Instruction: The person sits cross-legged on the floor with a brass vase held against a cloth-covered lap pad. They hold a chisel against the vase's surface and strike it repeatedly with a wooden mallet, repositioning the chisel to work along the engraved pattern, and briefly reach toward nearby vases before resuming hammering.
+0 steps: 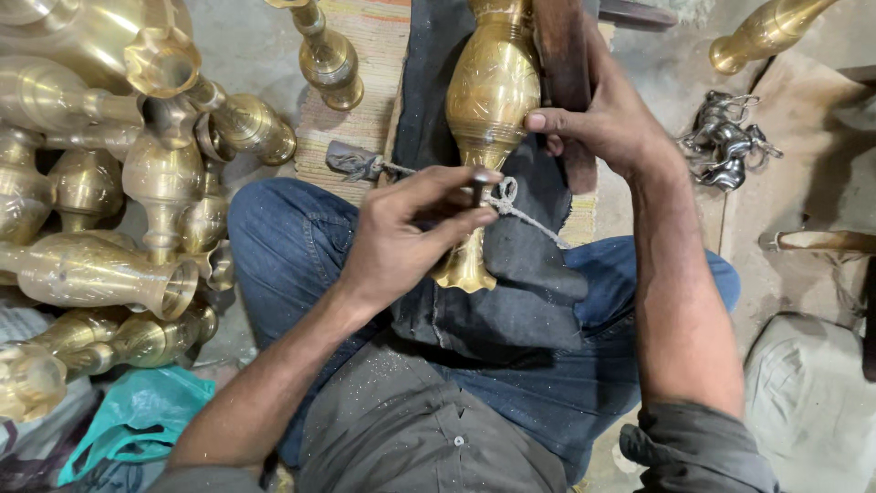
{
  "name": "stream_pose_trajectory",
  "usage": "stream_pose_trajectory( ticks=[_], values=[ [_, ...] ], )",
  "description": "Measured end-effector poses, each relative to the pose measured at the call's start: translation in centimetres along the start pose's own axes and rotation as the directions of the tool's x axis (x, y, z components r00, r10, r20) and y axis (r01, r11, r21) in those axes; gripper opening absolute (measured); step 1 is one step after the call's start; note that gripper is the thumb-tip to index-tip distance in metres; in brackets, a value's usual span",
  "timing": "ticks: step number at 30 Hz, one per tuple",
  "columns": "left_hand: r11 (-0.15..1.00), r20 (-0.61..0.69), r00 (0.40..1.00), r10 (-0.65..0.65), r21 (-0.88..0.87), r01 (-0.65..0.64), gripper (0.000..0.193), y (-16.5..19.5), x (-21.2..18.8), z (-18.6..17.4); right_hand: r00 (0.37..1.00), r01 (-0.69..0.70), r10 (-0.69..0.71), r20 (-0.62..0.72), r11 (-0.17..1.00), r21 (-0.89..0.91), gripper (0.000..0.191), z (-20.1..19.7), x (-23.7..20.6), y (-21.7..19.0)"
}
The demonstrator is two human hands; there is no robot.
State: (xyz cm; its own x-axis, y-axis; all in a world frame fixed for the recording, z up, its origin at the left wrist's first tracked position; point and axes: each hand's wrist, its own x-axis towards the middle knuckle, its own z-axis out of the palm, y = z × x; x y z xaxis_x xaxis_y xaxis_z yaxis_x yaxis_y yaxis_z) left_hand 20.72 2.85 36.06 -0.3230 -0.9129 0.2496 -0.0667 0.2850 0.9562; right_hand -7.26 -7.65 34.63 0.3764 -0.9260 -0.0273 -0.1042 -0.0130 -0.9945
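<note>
Both hands were busy on one brass vase (488,119) lying across the person's lap. Left hand (401,239) was closed around a small dark metal tool (480,187), pinching it between thumb and fingers right at the vase's narrow neck, just above the flared scalloped foot. A knotted grey cord (511,203) ran across the dark cloth (520,265) there, tied round the neck as far as I could tell. Right hand (607,123) gripped the vase's belly, thumb pressed on the engraved side, fingers wrapped behind. Vase pointed away from the body, resting on that cloth over blue jeans.

Off to the left sat a heap of finished brass vases (100,192), with a teal plastic bag (137,415) nearer the knee. Farther out, another single vase (328,59) lay on a striped mat (374,82), and a bunch of metal hooks (725,141) sat on the floor at the right.
</note>
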Motion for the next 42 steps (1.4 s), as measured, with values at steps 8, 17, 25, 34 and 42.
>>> stream_pose_trajectory(
  ticks=[8, 17, 25, 34, 42],
  values=[
    [0.996, -0.071, 0.997, 0.037, -0.077, -0.042, 0.033, -1.6, 0.0, -0.3, 0.939, 0.033, -0.282, -0.196, 0.642, -0.766, 0.111, 4.2, -2.4, -4.9],
    [0.948, -0.218, 0.957, -0.191, -0.293, 0.122, 0.038, -1.3, -1.9, -1.3, 0.99, 0.004, -0.049, -0.132, 0.947, -0.322, 0.112, 3.0, 0.8, -6.3],
    [0.997, 0.006, 1.0, 0.02, 0.077, -0.02, 0.036, 0.7, 0.0, -0.6, 0.988, 0.087, -0.087, -0.124, 0.996, -0.001, 0.117, 2.2, -0.6, -0.9],
    [0.866, 0.311, 0.939, 0.149, 0.417, -0.275, 0.04, 1.9, 3.4, 0.6, 0.849, 0.23, -0.429, -0.307, 0.825, -0.517, 0.069, 4.8, -4.6, 0.5],
    [0.858, 0.326, 0.933, 0.153, 0.424, -0.289, 0.037, 1.9, 3.3, 1.0, 0.772, 0.016, -0.517, -0.37, 0.597, -0.802, 0.051, 5.5, -10.3, -0.1]
  ],
)
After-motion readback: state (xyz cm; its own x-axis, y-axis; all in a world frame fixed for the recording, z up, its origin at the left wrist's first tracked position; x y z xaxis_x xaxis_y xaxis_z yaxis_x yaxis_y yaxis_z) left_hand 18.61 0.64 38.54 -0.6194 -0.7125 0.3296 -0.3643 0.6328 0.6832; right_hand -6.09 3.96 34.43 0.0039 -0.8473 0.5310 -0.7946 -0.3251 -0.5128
